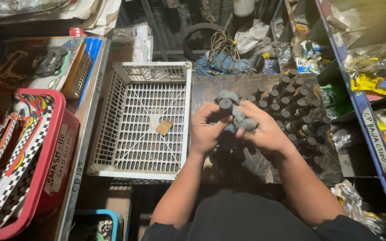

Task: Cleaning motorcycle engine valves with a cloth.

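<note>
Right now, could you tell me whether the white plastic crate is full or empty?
Nearly empty: the white plastic crate holds only a small tan piece on its mesh floor, with bare lattice elsewhere.

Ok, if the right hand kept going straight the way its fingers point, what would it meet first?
The right hand points left and slightly away, so it would first meet the grey cloth and dark cylindrical part held between both hands, then the left hand. Depth is unclear.

Spare-parts shop: gaskets [50, 60], labelled shelves [374, 129]
</note>
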